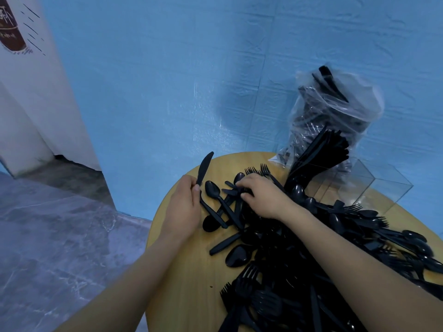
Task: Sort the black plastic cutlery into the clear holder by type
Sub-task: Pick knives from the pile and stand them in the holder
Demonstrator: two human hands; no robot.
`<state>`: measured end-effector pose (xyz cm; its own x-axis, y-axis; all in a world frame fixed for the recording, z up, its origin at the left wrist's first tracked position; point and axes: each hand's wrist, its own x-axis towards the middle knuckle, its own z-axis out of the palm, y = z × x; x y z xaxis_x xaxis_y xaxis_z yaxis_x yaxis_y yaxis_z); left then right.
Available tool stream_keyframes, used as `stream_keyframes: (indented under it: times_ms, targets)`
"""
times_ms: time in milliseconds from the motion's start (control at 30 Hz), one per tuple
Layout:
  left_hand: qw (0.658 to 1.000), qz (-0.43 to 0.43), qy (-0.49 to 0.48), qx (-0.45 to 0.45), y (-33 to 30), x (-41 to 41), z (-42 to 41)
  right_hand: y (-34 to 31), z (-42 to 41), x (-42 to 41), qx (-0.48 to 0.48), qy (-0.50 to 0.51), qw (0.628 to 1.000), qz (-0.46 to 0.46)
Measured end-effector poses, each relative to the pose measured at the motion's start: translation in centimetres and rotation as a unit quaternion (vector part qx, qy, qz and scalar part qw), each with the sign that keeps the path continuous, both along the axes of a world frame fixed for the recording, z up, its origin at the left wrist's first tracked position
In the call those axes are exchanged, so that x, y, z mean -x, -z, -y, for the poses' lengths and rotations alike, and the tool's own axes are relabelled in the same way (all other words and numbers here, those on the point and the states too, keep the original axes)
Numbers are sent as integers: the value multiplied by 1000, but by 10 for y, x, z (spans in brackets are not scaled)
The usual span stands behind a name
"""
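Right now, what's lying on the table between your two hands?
In the head view, a black spoon lies bowl-up on the wooden table between the left hand, which holds a knife, and the right hand on the pile.

This looks like a plain indoor room, perhaps a small eatery's back corner, though the kind cannot be told for sure. Beyond the left hand rises a blue textured wall; left of it lie grey marble-look floor tiles and a white printed banner. Both hands work over 1 round wooden table.
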<state>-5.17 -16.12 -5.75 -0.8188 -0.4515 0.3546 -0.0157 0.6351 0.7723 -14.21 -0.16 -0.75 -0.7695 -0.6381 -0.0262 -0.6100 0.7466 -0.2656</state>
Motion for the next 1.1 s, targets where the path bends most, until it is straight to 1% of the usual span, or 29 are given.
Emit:
stream_keyframes:
  times_ms: [67,133,200,267,333,400,467,533,733,867,1100]
  targets:
    - [1000,-2,7,-2,0,0,0,7,1,2,-49,-1,999,-19]
    - [1000,-2,13,-7,1,1,0,6,-1,3,-71,23,994,-80]
    - [1000,1,12,-8,1,2,0,4,-1,5,-78,45,985,-144]
    - [1000,2,12,-7,2,3,1,-1,2,8,-56,60,985,-154]
    - [1000,1,14,-6,3,3,1,-6,11,11,-29,54,993,-101]
    - [1000,2,15,-6,2,3,1,-10,20,14,-49,36,998,-15]
    - [1000,3,14,-6,1,3,0,-13,26,17,-85,34,995,41]
    - [1000,4,15,-5,1,2,0,-14,28,20,-94,44,992,69]
    - [1000,0,22,-6,1,2,0,-10,26,28,-75,66,991,95]
    - [1000,-6,26,-11,1,2,-1,-9,20,28,-14,72,992,106]
    - [999,-11,38,-5,2,1,-1,-26,8,32,161,91,972,146]
